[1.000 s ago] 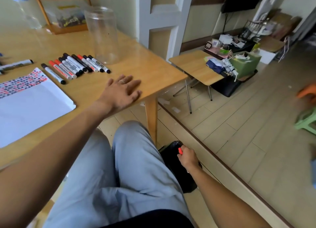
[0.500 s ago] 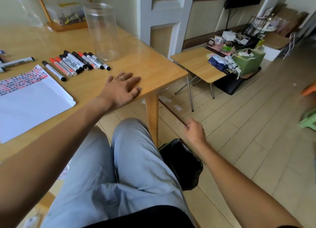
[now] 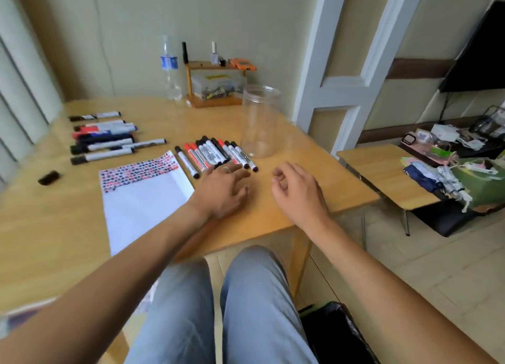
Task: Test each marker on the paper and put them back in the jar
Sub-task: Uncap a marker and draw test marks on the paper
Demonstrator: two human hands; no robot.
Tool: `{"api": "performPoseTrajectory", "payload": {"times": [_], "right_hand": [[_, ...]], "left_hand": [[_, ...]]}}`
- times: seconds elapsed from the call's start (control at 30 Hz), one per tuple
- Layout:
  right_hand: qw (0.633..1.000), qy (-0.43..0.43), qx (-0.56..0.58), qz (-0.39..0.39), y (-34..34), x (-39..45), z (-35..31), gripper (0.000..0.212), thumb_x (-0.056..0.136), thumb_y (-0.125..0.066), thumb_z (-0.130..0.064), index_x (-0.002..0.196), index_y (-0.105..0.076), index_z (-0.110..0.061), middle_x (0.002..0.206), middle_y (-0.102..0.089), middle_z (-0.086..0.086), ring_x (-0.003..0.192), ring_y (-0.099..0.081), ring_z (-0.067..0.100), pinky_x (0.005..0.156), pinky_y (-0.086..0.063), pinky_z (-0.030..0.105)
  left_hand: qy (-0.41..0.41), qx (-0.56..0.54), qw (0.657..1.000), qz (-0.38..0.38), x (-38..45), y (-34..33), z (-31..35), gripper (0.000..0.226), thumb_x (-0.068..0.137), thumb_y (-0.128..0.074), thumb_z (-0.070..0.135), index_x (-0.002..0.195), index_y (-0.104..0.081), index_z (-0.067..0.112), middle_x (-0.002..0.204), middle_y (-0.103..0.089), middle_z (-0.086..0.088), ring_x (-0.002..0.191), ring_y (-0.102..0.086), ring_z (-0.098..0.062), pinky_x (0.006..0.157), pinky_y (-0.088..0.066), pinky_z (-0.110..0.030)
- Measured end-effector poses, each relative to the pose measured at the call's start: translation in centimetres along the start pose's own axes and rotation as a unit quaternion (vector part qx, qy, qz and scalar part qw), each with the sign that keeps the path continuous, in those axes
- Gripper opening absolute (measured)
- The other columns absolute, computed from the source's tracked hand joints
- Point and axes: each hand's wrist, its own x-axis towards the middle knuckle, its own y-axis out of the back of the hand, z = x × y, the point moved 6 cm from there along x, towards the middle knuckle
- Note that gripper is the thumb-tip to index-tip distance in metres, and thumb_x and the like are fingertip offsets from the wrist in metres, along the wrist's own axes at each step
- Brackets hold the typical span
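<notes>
Wooden and pale, the light-brown surface (image 3: 68, 227) carries everything the task needs; the left hand (image 3: 222, 190) reaches forward from a bare forearm and lies palm down, fingers straight and slightly spread, their tips just touching the near ends of a row of red- and black-capped white markers (image 3: 216, 154) laid side by side; a ring shows on one finger; this grip is open and holds nothing. The right hand (image 3: 296, 193) hovers just beside the left one, near the surface's right edge, wrist raised, fingers loosely curled inward with the thumb tucked toward them; it holds nothing, so its grip is relaxed and empty. A clear, round plastic jar (image 3: 259, 121) stands upright just beyond the marker row, on its right, with its mouth open; no marker can be seen inside it. A white sheet of paper (image 3: 144, 199) lies left of the left hand, its far end covered with rows of red and dark test marks. A second cluster of larger grey-barrelled markers (image 3: 102, 136) lies further left, well apart from the jar; a small black cap (image 3: 49, 177) sits alone near the left edge. The person's knees in light grey trousers (image 3: 246, 295) show below the surface's near edge.
</notes>
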Motion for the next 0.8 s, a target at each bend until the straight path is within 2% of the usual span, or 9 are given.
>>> {"api": "performPoseTrajectory", "payload": {"times": [0.17, 0.3, 0.4, 0.47, 0.53, 0.6, 0.7, 0.8], "right_hand": [[0.993, 0.065, 0.082, -0.052, -10.1, 4.1, -7.4, 0.006, 0.089, -0.064, -0.009, 0.094, -0.064, -0.011, 0.091, -0.065, 0.004, 0.074, -0.062, 0.026, 0.069, -0.053, 0.043], [0.980, 0.138, 0.089, -0.113, -16.4, 6.1, -13.4, 0.009, 0.091, -0.059, -0.021, 0.098, -0.060, -0.016, 0.095, -0.061, 0.001, 0.077, -0.062, 0.028, 0.066, -0.052, 0.042], [0.968, 0.186, 0.072, -0.152, -20.1, 7.2, -16.9, 0.016, 0.094, -0.056, -0.028, 0.105, -0.061, -0.018, 0.103, -0.061, -0.001, 0.089, -0.062, 0.028, 0.070, -0.052, 0.041], [0.958, 0.213, 0.044, -0.186, -22.5, 7.9, -18.8, 0.024, 0.099, -0.053, -0.031, 0.117, -0.061, -0.018, 0.112, -0.061, -0.001, 0.099, -0.061, 0.025, 0.078, -0.053, 0.040], [0.949, 0.228, 0.031, -0.216, -24.4, 8.5, -20.0, 0.028, 0.102, -0.051, -0.032, 0.125, -0.060, -0.018, 0.119, -0.061, -0.002, 0.108, -0.058, 0.021, 0.086, -0.052, 0.037], [0.944, 0.246, 0.015, -0.222, -25.8, 9.0, -20.6, 0.027, 0.103, -0.050, -0.031, 0.123, -0.062, -0.018, 0.118, -0.061, -0.003, 0.111, -0.055, 0.019, 0.088, -0.050, 0.034], [0.948, 0.247, 0.015, -0.201, -26.8, 9.2, -20.4, 0.026, 0.099, -0.044, -0.034, 0.106, -0.064, -0.020, 0.101, -0.058, -0.006, 0.097, -0.053, 0.016, 0.081, -0.051, 0.034], [0.950, 0.244, 0.026, -0.193, -27.3, 9.0, -19.8, 0.030, 0.098, -0.037, -0.038, 0.100, -0.062, -0.021, 0.097, -0.055, -0.008, 0.092, -0.050, 0.014, 0.078, -0.051, 0.033]], "left_hand": [[0.078, 0.023, 0.989, 0.127, -5.2, 4.4, -9.0, 0.036, 0.094, -0.049, 0.030, 0.125, -0.068, 0.027, 0.138, -0.062, 0.001, 0.121, -0.059, -0.022, 0.105, -0.043, -0.045], [0.197, 0.059, 0.968, 0.146, -9.6, 5.5, -16.6, 0.038, 0.088, -0.055, 0.028, 0.124, -0.069, 0.024, 0.139, -0.062, -0.004, 0.133, -0.055, -0.027, 0.109, -0.039, -0.056], [0.295, 0.077, 0.942, 0.141, -12.6, 7.0, -21.2, 0.041, 0.099, -0.054, 0.029, 0.139, -0.058, 0.028, 0.155, -0.047, -0.002, 0.149, -0.035, -0.022, 0.120, -0.022, -0.053], [0.331, 0.090, 0.927, 0.153, -14.2, 8.0, -23.9, 0.040, 0.102, -0.049, 0.034, 0.142, -0.054, 0.030, 0.159, -0.042, -0.001, 0.152, -0.030, -0.020, 0.122, -0.019, -0.050], [0.358, 0.094, 0.916, 0.153, -15.2, 9.0, -26.2, 0.041, 0.101, -0.049, 0.034, 0.142, -0.054, 0.030, 0.159, -0.043, -0.002, 0.151, -0.031, -0.022, 0.122, -0.021, -0.050], [0.383, 0.102, 0.906, 0.152, -15.7, 9.9, -28.1, 0.041, 0.100, -0.050, 0.034, 0.140, -0.057, 0.030, 0.156, -0.047, -0.003, 0.146, -0.038, -0.023, 0.120, -0.026, -0.048], [0.392, 0.109, 0.900, 0.156, -15.5, 10.8, -29.8, 0.040, 0.099, -0.052, 0.033, 0.138, -0.060, 0.030, 0.151, -0.051, 0.000, 0.140, -0.045, -0.022, 0.117, -0.029, -0.046], [0.371, 0.114, 0.909, 0.153, -14.4, 10.9, -30.6, 0.039, 0.098, -0.051, 0.029, 0.136, -0.060, 0.031, 0.145, -0.057, 0.004, 0.137, -0.047, -0.019, 0.117, -0.027, -0.046]]}}
